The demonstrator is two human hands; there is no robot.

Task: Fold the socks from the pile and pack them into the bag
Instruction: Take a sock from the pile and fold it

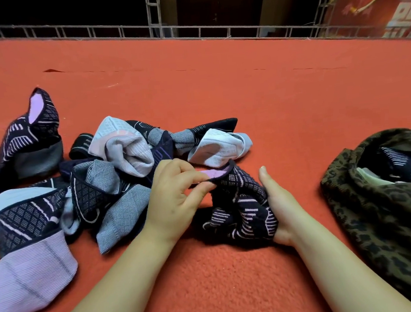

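The sock pile (117, 167) lies left, the bag (380, 206) right, one sock (240, 202) between them.

The leopard-print bag (386, 215) runs off the right edge, its packed socks (407, 167) mostly hidden inside.

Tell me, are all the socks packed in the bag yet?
Not yet. Done: the leopard-print fabric bag already has at least one dark patterned sock inside. In hand: the left hand pinches the edge of a dark purple sock with pink stripes, and the right hand holds its other side. Left: a pile of purple, grey and white socks waits on the red carpet.
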